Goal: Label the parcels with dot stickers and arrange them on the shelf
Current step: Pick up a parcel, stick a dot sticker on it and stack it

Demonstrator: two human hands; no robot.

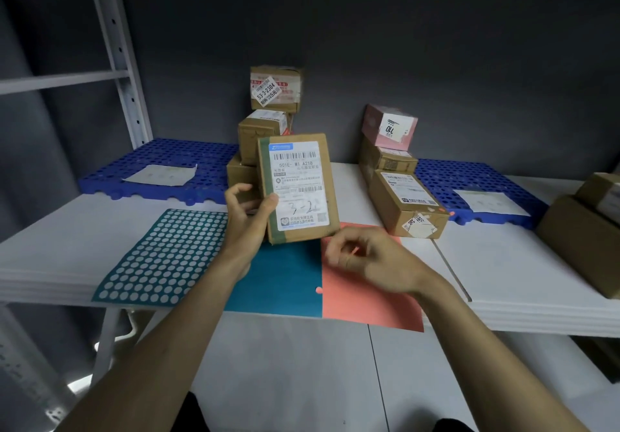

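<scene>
Item: cardboard parcel (298, 188), flat, brown, printed label facing the wearer, handwritten "3-2". Location: held upright above the shelf (503, 264), in front of the left stack of parcels (265, 129).

Hold: left hand (246, 217) grips its left edge, thumb on the face, fingers behind. Right hand (365, 257) sits just below the near right corner, over the red sticker sheet (369, 304), fingertips curled together; whether they pinch a dot cannot be told.

Handling (judged): light, rigid, one-hand carry; glossy label likely slick, so grasp by the cardboard edges.
</scene>
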